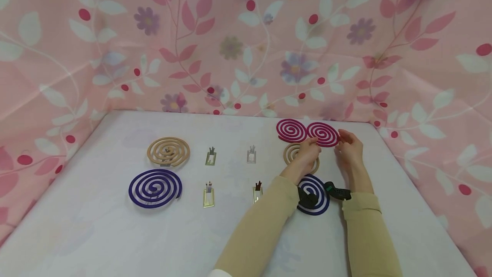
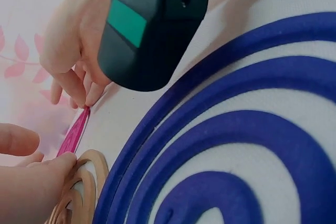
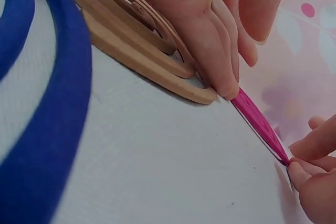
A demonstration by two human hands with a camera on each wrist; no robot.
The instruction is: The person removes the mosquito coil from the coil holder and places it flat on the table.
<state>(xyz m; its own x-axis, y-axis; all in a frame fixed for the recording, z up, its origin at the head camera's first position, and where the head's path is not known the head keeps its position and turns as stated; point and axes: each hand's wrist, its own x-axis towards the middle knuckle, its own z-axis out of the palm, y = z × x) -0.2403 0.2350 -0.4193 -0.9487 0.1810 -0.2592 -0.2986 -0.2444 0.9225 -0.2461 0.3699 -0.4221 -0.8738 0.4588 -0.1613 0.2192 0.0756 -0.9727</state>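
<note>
Both hands are at a pink mosquito coil [image 1: 322, 134] at the back right of the table. The right hand [image 1: 350, 151] pinches its right edge between thumb and fingers. At its near left edge, the left hand [image 1: 306, 157] holds it by the fingertips. In the right wrist view the pink coil [image 3: 257, 116] shows edge-on, low over the cloth, between the two hands. A second pink coil [image 1: 291, 131] lies flat beside it. Under the left hand is a tan coil [image 1: 286, 156], partly covered. A blue coil [image 1: 327, 202] lies nearer, below the wrists, partly hidden by a wrist camera.
On the left, a tan coil [image 1: 149, 157] and a blue coil [image 1: 132, 187] appear raised over small stands. Several small metal coil stands [image 1: 211, 157] stand mid-table, one partly behind the left sleeve [image 1: 261, 221]. A floral cloth [image 1: 230, 76] hangs behind the white-covered table [image 1: 115, 238].
</note>
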